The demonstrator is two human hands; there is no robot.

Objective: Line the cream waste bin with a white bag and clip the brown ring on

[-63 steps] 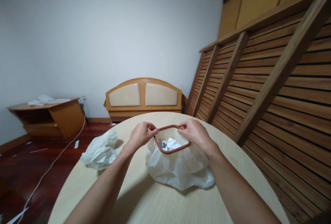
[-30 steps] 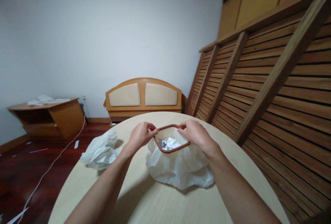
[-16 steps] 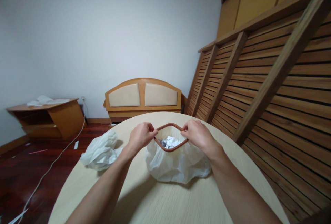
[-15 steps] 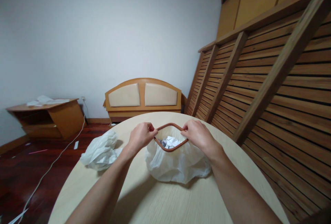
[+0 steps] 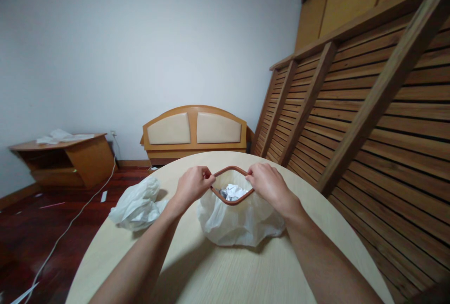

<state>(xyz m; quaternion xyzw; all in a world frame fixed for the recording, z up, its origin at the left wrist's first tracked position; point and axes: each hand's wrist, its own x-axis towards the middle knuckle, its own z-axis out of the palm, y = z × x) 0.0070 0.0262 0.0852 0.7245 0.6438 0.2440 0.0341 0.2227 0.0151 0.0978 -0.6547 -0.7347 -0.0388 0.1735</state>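
Observation:
On the table sits a white plastic garbage bag (image 5: 242,224) with a brown band round its mouth. Crumpled white and grey bits, like wadded paper (image 5: 234,192), show inside it. My left hand (image 5: 195,184) pinches the left corner of the band between thumb and fingers. At the opposite corner, my right hand (image 5: 267,181) grips the band the same way. Between my hands the mouth is spread into a diamond shape. The bag's underside is hidden, and its lower part rests on the tabletop.
A second crumpled white plastic bag (image 5: 137,205) lies left of my left forearm on the round pale table (image 5: 225,276). Behind stands a headboard (image 5: 195,128); slatted wooden panels (image 5: 351,121) lean at the right. A low cabinet (image 5: 87,159) and a white cable (image 5: 70,224) are on the left.
Both hands keep their hold on the band and have hardly moved. The lower right side of the bag has drawn in very slightly.

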